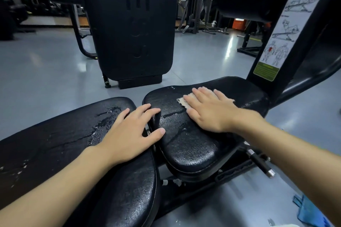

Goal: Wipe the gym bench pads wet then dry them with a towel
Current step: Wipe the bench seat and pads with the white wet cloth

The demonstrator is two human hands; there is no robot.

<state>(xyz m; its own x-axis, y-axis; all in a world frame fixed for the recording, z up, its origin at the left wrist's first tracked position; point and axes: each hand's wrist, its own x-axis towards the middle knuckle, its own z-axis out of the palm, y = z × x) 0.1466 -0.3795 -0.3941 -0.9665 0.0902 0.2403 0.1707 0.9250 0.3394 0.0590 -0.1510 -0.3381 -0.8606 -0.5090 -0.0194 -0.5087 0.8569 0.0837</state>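
Observation:
Two black bench pads meet below me. The long back pad (60, 140) runs to the left and shows streaks and drops of water. The shorter seat pad (195, 145) on the right is wet and glossy too. My left hand (129, 132) rests spread across the gap between them, with its fingers over the seat pad's near edge. My right hand (206, 108) presses flat on a small beige cloth (184, 101) on the seat pad's far half; most of the cloth is hidden under the palm.
A blue cloth (308, 212) lies on the grey floor at the lower right. The bench's black upright with an exercise chart (284, 29) rises at the right. Another black machine pad (132, 24) stands ahead, with further gym equipment behind. An adjustment handle (262, 166) sticks out under the seat.

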